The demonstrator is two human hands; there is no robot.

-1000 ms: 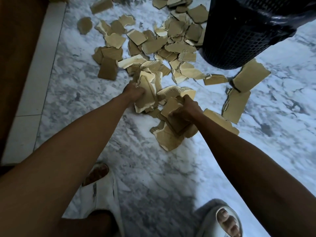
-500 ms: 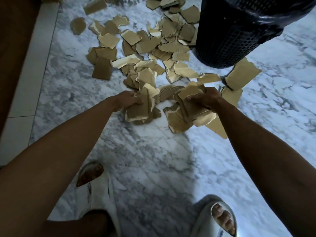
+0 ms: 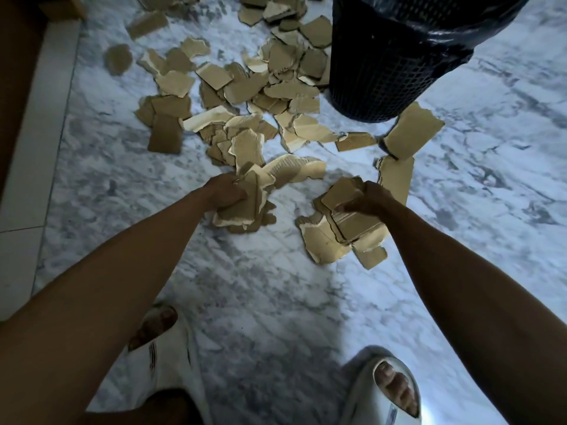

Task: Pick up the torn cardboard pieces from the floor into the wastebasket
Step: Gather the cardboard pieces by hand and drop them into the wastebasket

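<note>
1. I see torn cardboard pieces, matt tan with rough, ragged pale edges; one piece shows ribbed corrugation.
2. The floor looks like polished white-grey marble, faintly glossy.
3. The wastebasket is dark plastic mesh, lined with a shiny black bag.
4. The slippers look smooth, pale and rubbery.

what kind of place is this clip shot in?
Probably a home interior, maybe a hallway or room edge: marble-pattern floor, a black mesh wastebasket with a bag liner, and indoor slippers on the person's feet. Cardboard scraps litter the floor.
</note>
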